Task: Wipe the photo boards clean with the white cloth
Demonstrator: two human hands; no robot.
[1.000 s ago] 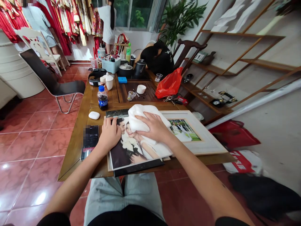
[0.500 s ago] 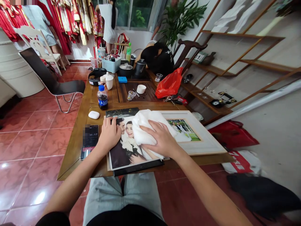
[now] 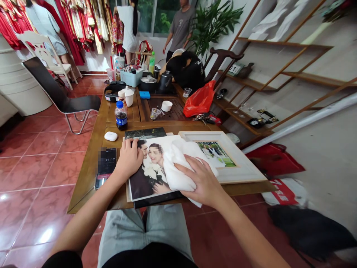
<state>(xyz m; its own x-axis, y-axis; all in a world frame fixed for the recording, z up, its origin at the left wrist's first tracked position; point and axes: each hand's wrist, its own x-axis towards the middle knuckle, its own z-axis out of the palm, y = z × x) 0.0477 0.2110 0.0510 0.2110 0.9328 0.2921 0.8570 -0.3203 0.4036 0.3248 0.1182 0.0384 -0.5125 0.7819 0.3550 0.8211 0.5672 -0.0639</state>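
A large photo print (image 3: 147, 182) of a couple lies on the table at my front, stacked over dark boards. On its upper left edge rests my left hand (image 3: 130, 154), palm down, with fingers bent over the edge and holding it. My right hand (image 3: 202, 178) is closed round a bunched white cloth (image 3: 180, 169), which lies against the right part of the print. Beneath and beyond that cloth is a pale picture frame (image 3: 242, 163) with an outdoor photo in it, partly covered.
Left of the print are a phone (image 3: 107, 165), a white earbud case (image 3: 111, 136) and a blue-capped bottle (image 3: 121, 116). Farther back stand a white cup (image 3: 166, 106), a red plastic bag (image 3: 198, 100) and a blue basket (image 3: 131, 78). A person in black leans on the far end.
My right hand has slid the cloth right and toward me, uncovering more of the print. My left hand stays in place. A person in grey has come into view near the window.
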